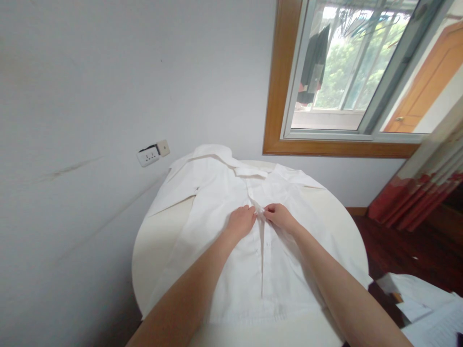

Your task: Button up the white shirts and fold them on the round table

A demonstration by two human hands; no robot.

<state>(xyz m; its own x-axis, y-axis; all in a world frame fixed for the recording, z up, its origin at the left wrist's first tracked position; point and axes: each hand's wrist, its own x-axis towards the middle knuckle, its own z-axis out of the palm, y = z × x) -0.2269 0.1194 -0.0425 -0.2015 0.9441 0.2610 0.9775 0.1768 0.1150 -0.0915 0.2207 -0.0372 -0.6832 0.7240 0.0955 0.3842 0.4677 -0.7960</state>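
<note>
A white shirt (220, 197) lies spread on a round cream table (152, 255), its collar toward the wall and its hem toward me. Along the middle of its front, the two edges part in a narrow gap below my hands. My left hand (243, 219) is closed on the left front edge of the shirt. Close beside it, my right hand (278, 215) pinches the right front edge between thumb and fingers. The hands nearly meet at the opening. Any button between the fingertips is too small to make out.
A wall socket (149, 155) sits just beyond the table's left far side. Behind is a wood-framed window (273, 96). A red and cream curtain (405, 197) hangs at the right. White papers (430, 308) lie at the lower right, beside the table.
</note>
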